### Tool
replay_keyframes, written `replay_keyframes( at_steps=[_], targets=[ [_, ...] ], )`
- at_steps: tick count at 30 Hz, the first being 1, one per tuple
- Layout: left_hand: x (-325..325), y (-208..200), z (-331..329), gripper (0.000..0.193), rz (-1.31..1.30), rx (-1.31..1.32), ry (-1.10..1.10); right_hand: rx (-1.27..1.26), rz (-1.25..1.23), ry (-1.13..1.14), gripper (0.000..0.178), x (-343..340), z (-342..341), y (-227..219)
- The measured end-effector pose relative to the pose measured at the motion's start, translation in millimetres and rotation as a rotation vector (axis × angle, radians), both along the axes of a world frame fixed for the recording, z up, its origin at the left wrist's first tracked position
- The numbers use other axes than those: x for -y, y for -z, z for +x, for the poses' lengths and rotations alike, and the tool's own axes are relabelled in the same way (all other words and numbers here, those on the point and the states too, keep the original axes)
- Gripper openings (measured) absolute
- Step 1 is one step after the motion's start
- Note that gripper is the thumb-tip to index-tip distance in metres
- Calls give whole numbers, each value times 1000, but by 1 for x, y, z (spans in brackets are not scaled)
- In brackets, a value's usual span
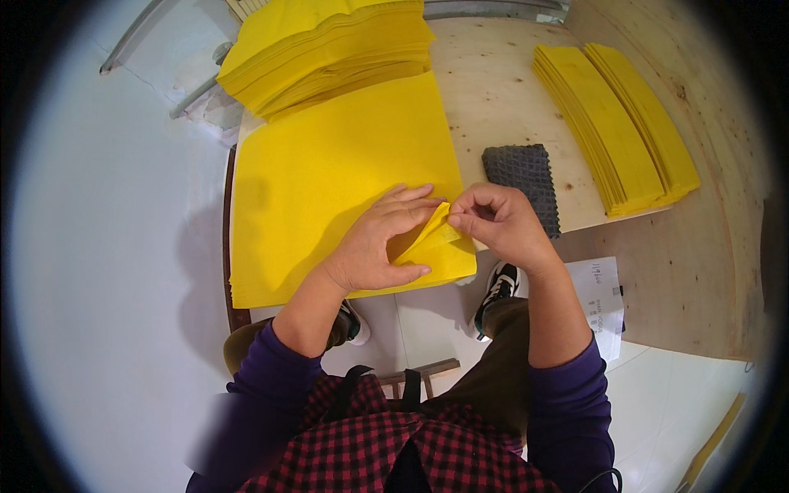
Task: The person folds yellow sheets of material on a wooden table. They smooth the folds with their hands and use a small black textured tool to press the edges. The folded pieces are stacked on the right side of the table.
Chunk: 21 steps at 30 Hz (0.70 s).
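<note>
A wide stack of yellow cloth sheets [329, 164] lies in front of me, its near edge at the table's front. My right hand [501, 222] pinches the lifted corner of the top yellow sheet [431, 226], thumb against forefinger. The corner is folded up and stands off the sheets below. My left hand [382, 246] rests on the stack just left of that corner, its fingers and thumb spread around the raised fold. A dark grey waffle-textured cloth [526, 177] lies folded right beside my right hand.
A thick pile of folded yellow sheets [329, 57] stands at the far end of the stack. Two long bundles of yellow strips [612, 123] lie on the wooden table [485, 90] at the right. Below the table's edge, a white paper [600, 300] hangs at the right.
</note>
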<state>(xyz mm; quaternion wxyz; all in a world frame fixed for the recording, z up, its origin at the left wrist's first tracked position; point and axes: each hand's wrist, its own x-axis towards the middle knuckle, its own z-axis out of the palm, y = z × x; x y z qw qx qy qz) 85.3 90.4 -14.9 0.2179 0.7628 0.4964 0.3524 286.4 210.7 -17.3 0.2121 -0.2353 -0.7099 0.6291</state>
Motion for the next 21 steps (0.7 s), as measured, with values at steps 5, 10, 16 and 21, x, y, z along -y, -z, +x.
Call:
replay_keyframes(
  at_steps=[5, 10, 16, 21],
  targets=[
    [0, -2, 1, 65, -19, 4, -35, -9, -13, 9, 10, 0, -1, 1],
    [0, 3, 0, 51, -23, 87, -58, -13, 15, 44, 10, 2, 2, -1],
    [-2, 10, -4, 37, -9, 118, -50, 14, -43, -35, 11, -9, 24, -7],
    [-2, 12, -5, 32, 5, 156, -50, 37, 25, -170, 14, -10, 27, 4]
  ],
)
